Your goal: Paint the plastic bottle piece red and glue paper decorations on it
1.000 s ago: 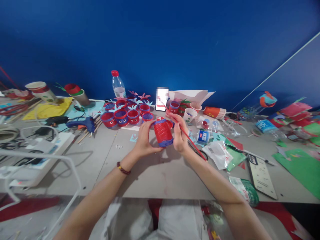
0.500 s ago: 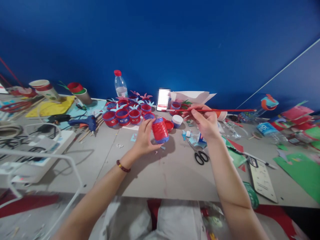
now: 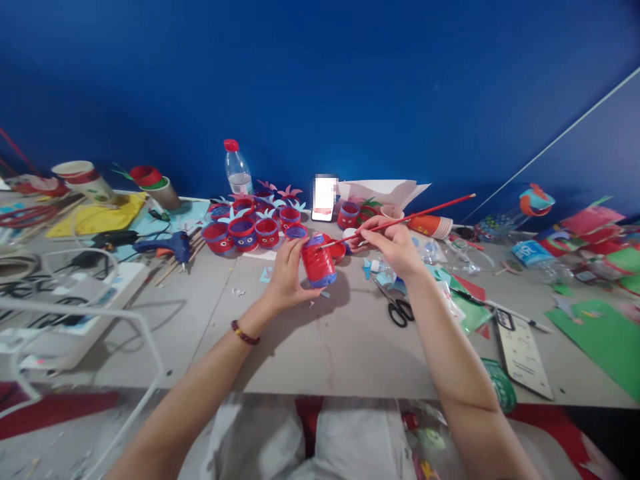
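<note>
While fingers (image 3: 289,259) grip a container (image 3: 320,268), orange cups (image 3: 434,226) nest.

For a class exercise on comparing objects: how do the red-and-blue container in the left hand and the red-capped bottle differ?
Colour: the container is mostly red, with blue at its lower end; the bottle is clear below its cap.
Pose: the container is held tilted in the left hand; the bottle stands at the back of the table.
Both show red.
</note>
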The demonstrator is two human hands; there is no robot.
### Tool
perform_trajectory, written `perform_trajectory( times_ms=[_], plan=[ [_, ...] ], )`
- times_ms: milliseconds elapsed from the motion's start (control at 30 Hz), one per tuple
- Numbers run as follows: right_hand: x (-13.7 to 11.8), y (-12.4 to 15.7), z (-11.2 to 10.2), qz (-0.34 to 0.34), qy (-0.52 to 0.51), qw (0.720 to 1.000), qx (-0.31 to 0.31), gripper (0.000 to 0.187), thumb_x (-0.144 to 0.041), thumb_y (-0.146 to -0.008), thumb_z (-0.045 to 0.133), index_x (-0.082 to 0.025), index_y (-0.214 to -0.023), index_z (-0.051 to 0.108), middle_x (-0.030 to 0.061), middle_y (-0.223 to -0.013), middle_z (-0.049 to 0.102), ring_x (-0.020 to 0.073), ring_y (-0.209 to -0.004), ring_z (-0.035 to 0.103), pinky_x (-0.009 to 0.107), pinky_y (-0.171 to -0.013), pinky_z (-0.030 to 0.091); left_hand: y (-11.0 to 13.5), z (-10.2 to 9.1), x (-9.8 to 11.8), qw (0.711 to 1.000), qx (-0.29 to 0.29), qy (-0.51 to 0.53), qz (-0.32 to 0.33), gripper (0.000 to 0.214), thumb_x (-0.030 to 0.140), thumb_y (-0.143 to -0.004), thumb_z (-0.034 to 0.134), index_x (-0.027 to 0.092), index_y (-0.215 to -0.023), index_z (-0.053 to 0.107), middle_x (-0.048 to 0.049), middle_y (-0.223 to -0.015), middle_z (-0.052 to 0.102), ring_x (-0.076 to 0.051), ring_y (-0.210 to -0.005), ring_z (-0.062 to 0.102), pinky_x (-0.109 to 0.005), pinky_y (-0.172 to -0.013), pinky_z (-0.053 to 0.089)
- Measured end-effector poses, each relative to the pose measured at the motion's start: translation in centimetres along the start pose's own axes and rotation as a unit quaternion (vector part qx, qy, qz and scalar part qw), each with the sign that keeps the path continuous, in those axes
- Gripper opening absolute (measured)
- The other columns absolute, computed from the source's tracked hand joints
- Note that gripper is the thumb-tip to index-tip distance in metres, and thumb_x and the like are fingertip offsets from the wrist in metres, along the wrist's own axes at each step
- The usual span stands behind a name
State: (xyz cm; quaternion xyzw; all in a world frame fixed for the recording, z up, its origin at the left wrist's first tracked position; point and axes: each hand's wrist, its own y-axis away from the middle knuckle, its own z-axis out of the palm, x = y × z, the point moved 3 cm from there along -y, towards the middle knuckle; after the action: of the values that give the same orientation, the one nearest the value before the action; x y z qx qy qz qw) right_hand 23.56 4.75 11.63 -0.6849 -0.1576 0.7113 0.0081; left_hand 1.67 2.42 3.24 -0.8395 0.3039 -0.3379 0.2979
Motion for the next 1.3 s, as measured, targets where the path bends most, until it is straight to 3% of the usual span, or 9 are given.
perform_trajectory(
  times_ms=[200, 400, 467, 633, 767, 1000, 1300],
  plan=[
    [-0.6, 0.0, -0.6, -0.022, 0.036, 0.999, 0.025, 0.032, -0.046, -0.070, 0.080, -0.018, -0.076, 0.065, 0.0030, -0.069, 0.068, 0.0200, -0.066, 0.071, 0.036, -0.063, 0.064, 0.0, -0.1, 0.2, 1.000, -0.005, 0.002, -0.005, 0.109, 0.044, -0.060, 0.084, 0.024, -0.147, 0.023, -0.0171, -0.136, 0.044, -0.038, -0.127, 0.045, -0.059, -0.107, 0.039],
    [-1.6, 1.1, -0.7, -0.108, 0.130, 0.984, 0.061, 0.015, -0.032, -0.083, 0.068, -0.019, -0.079, 0.065, 0.0033, -0.077, 0.068, 0.0178, -0.067, 0.070, 0.034, -0.067, 0.062, 0.2, -0.1, 0.1, 0.999, 0.016, -0.031, -0.028, 0.110, 0.042, -0.057, 0.086, 0.023, -0.147, 0.024, -0.0163, -0.134, 0.044, -0.037, -0.127, 0.044, -0.057, -0.108, 0.038],
    [-2.2, 1.9, 0.3, -0.148, 0.211, 0.965, 0.044, 0.011, -0.028, -0.088, 0.062, -0.019, -0.082, 0.066, 0.0047, -0.082, 0.068, 0.0179, -0.073, 0.069, 0.033, -0.068, 0.059, 0.2, -0.1, 0.2, 0.998, 0.020, -0.042, -0.030, 0.111, 0.043, -0.057, 0.087, 0.023, -0.147, 0.024, -0.0162, -0.134, 0.045, -0.037, -0.125, 0.045, -0.056, -0.107, 0.038],
    [-3.0, 4.0, 3.4, -0.236, 0.395, 0.888, 0.004, 0.009, -0.019, -0.091, 0.054, -0.020, -0.089, 0.063, 0.0029, -0.078, 0.068, 0.0158, -0.070, 0.062, 0.029, -0.064, 0.049, 0.2, -0.2, 0.3, 0.997, 0.046, -0.062, -0.022, 0.109, 0.049, -0.057, 0.086, 0.022, -0.146, 0.027, -0.0164, -0.130, 0.048, -0.037, -0.121, 0.048, -0.056, -0.106, 0.039],
    [-2.8, 5.0, 5.1, -0.239, 0.420, 0.875, -0.036, 0.010, -0.015, -0.090, 0.052, -0.019, -0.090, 0.061, 0.0046, -0.081, 0.070, 0.0173, -0.074, 0.063, 0.029, -0.065, 0.047, 0.2, -0.1, 0.2, 0.994, 0.071, -0.074, -0.030, 0.107, 0.049, -0.058, 0.085, 0.021, -0.144, 0.029, -0.0160, -0.130, 0.049, -0.036, -0.121, 0.048, -0.054, -0.105, 0.039],
    [-3.7, 5.5, 5.9, -0.266, 0.372, 0.887, -0.056, 0.012, -0.013, -0.089, 0.051, -0.019, -0.084, 0.060, 0.0029, -0.076, 0.068, 0.0144, -0.066, 0.061, 0.027, -0.060, 0.047, 0.3, -0.1, 0.0, 0.994, 0.061, -0.077, -0.051, 0.105, 0.050, -0.060, 0.083, 0.022, -0.145, 0.028, -0.0161, -0.132, 0.049, -0.036, -0.123, 0.047, -0.055, -0.106, 0.037],
    [-2.8, 3.4, 3.6, -0.136, 0.230, 0.964, 0.002, 0.015, -0.029, -0.090, 0.057, -0.019, -0.081, 0.063, 0.0050, -0.082, 0.068, 0.0178, -0.070, 0.068, 0.033, -0.064, 0.058, 0.1, -0.4, 0.3, 0.994, 0.080, -0.064, -0.030, 0.108, 0.053, -0.058, 0.084, 0.022, -0.145, 0.026, -0.0168, -0.132, 0.049, -0.036, -0.122, 0.049, -0.054, -0.105, 0.038]
  ],
)
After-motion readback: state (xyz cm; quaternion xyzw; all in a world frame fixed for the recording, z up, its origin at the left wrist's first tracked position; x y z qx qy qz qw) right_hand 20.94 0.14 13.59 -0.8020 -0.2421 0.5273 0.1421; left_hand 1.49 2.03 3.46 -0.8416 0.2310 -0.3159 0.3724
